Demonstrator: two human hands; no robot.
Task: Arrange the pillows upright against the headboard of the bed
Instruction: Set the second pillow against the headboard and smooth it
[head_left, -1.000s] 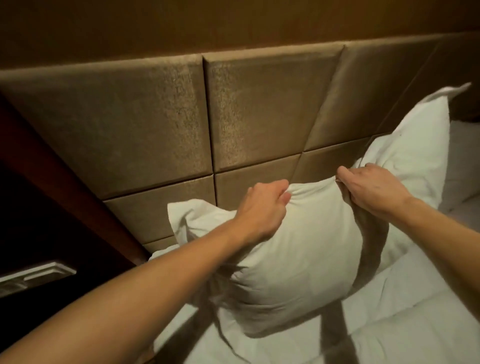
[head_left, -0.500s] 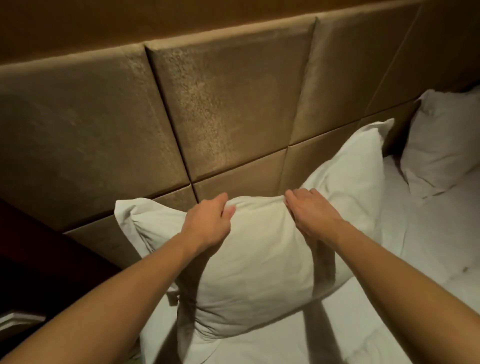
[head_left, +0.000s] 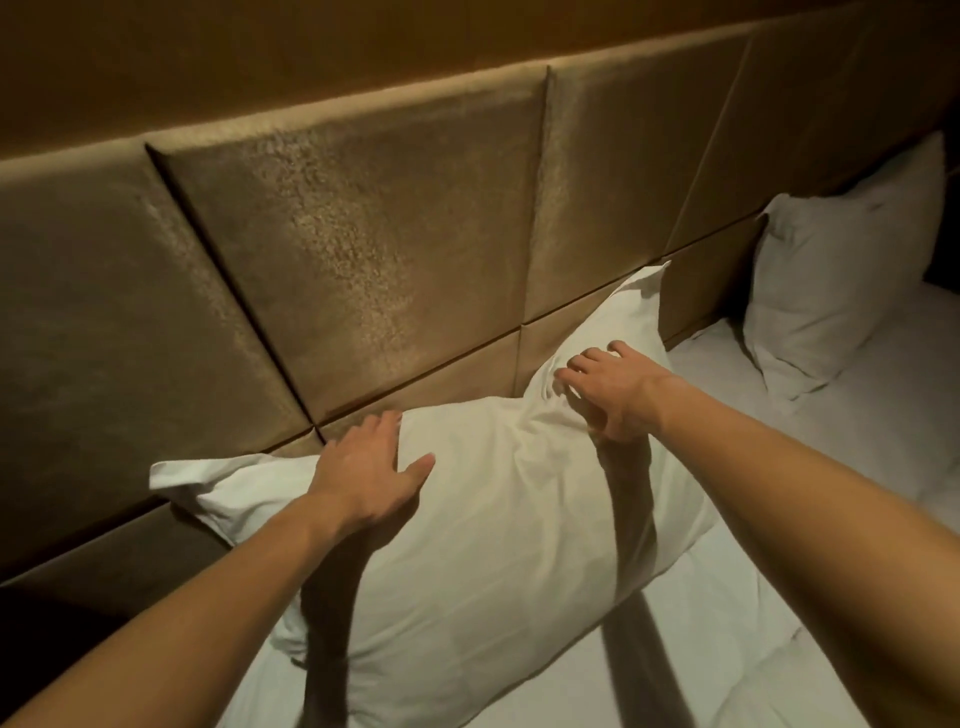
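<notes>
Pillow: white, plump, case creased and puckered near the top. It stands on the sheet on one long edge and leans back, top edge touching the lower row of headboard panels. It sits askew: the right corner rises to a point against the padding, and the left corner's flap lies low and flat at the headboard's foot. Two arm shadows cross its face.

Left hand: laid flat on the top edge left of centre, fingers straight and together, thumb spread wide. It grips nothing.

Right hand: on the raised right part of the pillow, fingers spread and slightly bent, tips pressing into the cloth. Wrinkles fan out from them. No pinch or clasp visible.

Far pillow: white, propped against the headboard at the right, well apart from the first.

Surface: white sheet, softly rumpled, grey in the shade.

Room: headboard of tan padded fabric, large square panels over a narrow lower row, deep seams. Plain brown wall above. Light dim and warm. Lower left beside the bed is too dark to read.
</notes>
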